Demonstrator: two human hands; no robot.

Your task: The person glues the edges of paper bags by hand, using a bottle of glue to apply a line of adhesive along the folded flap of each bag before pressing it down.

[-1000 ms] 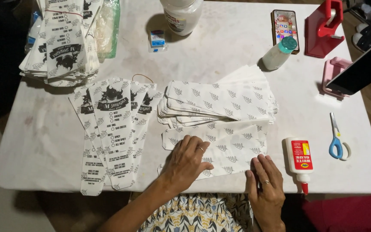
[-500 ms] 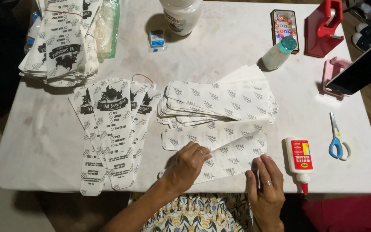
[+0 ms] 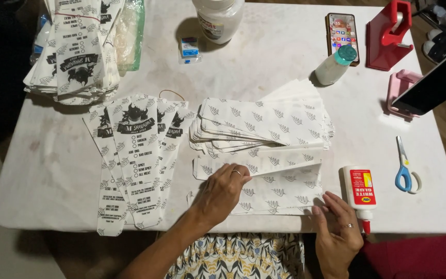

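The left hand [image 3: 222, 192] lies palm down on the patterned paper sheet [image 3: 280, 187] at the near edge of the white table [image 3: 285, 67], its fingers bent and pinching the sheet's folded upper edge. The right hand [image 3: 338, 233] rests open at the sheet's near right corner, fingertips touching the paper, gripping nothing. The sheet lies flat, near the middle of the table's near side, partly under a fanned stack of like sheets [image 3: 264, 121] just beyond it.

Left of the hands lies a row of overlapping printed paper sleeves [image 3: 138, 155], and a taller pile of the same sleeves [image 3: 78, 46] sits at the far left corner. Just right of the right hand lies a white glue bottle with a red label [image 3: 360, 188], its red tip pointing toward the near edge. Further right are blue-handled scissors [image 3: 403, 173]. At the far side stand a white jar [image 3: 218, 18], a small teal-capped bottle [image 3: 335, 64], a phone [image 3: 341, 31] and a red tape dispenser [image 3: 391, 36].
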